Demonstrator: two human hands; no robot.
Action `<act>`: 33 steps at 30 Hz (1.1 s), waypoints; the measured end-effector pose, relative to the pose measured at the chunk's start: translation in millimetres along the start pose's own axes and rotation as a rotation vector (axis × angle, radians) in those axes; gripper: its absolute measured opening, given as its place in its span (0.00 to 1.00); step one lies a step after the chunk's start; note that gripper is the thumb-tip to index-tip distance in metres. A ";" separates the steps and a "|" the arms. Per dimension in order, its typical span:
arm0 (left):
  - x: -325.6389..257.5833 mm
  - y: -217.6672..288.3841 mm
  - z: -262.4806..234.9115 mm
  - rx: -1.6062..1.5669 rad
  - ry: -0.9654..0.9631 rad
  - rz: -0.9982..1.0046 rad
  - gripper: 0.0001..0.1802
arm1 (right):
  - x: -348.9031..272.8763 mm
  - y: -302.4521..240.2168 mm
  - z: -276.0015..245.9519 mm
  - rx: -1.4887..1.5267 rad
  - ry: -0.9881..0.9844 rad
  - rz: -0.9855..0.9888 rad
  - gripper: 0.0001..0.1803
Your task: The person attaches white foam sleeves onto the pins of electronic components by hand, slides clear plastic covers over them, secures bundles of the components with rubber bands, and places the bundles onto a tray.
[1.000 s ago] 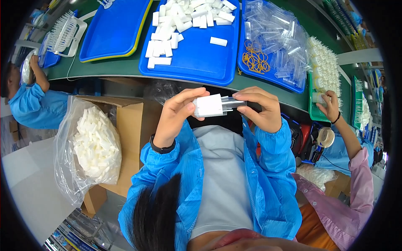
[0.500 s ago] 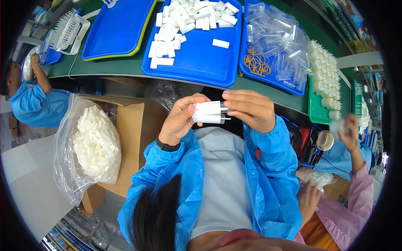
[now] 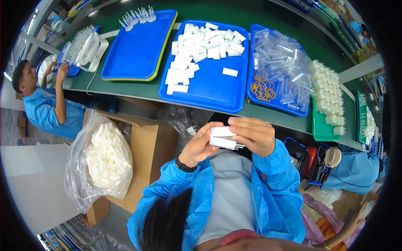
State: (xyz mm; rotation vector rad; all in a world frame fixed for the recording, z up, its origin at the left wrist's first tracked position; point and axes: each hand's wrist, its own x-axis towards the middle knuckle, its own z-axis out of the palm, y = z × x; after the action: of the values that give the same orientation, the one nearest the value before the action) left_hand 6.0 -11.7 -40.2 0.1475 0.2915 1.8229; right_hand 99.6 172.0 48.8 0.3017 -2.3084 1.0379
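Note:
In front of my chest, my left hand (image 3: 200, 147) is closed around the left end of a small assembly of white rectangular pieces (image 3: 223, 143) on a clear plastic part. Two white pieces show, one above the other, and thin pins stick out to the right below my fingers. My right hand (image 3: 256, 136) pinches the assembly's right end, its fingertips on the upper white piece. Behind my hands lies a blue tray (image 3: 209, 97) with a heap of loose white pieces (image 3: 184, 69) like them.
Right of it, a blue tray (image 3: 301, 111) holds clear plastic sleeves (image 3: 280, 58) and rubber bands (image 3: 263, 88). Further right, a green tray (image 3: 325, 134) carries white assemblies. Pin stands (image 3: 140, 16) sit on the left blue tray (image 3: 134, 58). A bag of white pieces (image 3: 109, 157) fills a carton (image 3: 142, 157). Co-workers flank me.
The whole view has shifted, so the table and my hands appear lower and further right. My right fingers now cover more of the assembly's right end. A co-worker's raised hand at right has dropped.

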 end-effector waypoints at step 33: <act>-0.2 14.9 14.3 0.326 -0.005 -0.040 0.23 | 60.6 104.8 -55.5 -0.606 0.041 0.282 0.13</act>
State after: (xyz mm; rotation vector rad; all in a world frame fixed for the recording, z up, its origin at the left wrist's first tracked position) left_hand -4.2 -13.9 -22.4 0.3700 0.5833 1.7249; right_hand 29.7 285.4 50.2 -0.2891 -2.5396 0.4115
